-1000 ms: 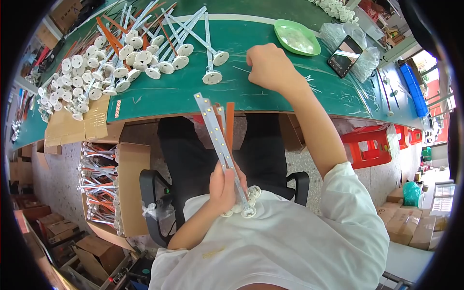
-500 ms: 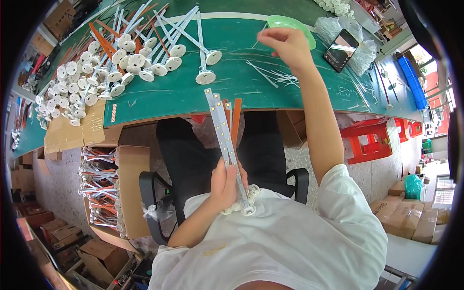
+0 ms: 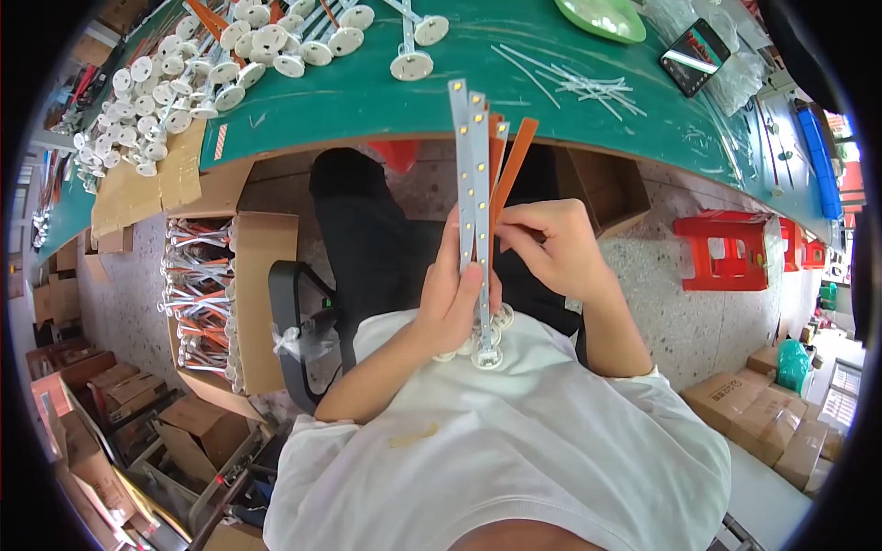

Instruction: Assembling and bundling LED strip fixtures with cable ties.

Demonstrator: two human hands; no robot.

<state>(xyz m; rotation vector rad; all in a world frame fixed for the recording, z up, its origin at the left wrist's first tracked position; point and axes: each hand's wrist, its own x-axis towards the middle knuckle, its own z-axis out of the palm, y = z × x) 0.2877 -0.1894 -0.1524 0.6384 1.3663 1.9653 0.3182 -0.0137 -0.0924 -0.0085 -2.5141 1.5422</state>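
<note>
Left fingers (image 3: pixel 448 253) clasp our strips (image 3: pixel 480 176), presumably bunching bases (image 3: pixel 488 356); right fingers (image 3: pixel 527 219) curled, grip unclear; ties (image 3: pixel 593 84) near surface's (image 3: pixel 322 106) front edge.

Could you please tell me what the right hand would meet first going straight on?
The right hand would probably meet the strip bundle in the left hand, though depth is unclear and it may be touching.

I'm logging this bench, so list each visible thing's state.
Left hand: closed around strip bundle
Strip bundle: held, tips fanned apart
Right hand: curled, beside strip bundle
White strands: loose, scattered
White discs: piled
Phone: screen exposed, possibly lit
Green bowl: upright, partly cropped
Carton: open, filled
</note>
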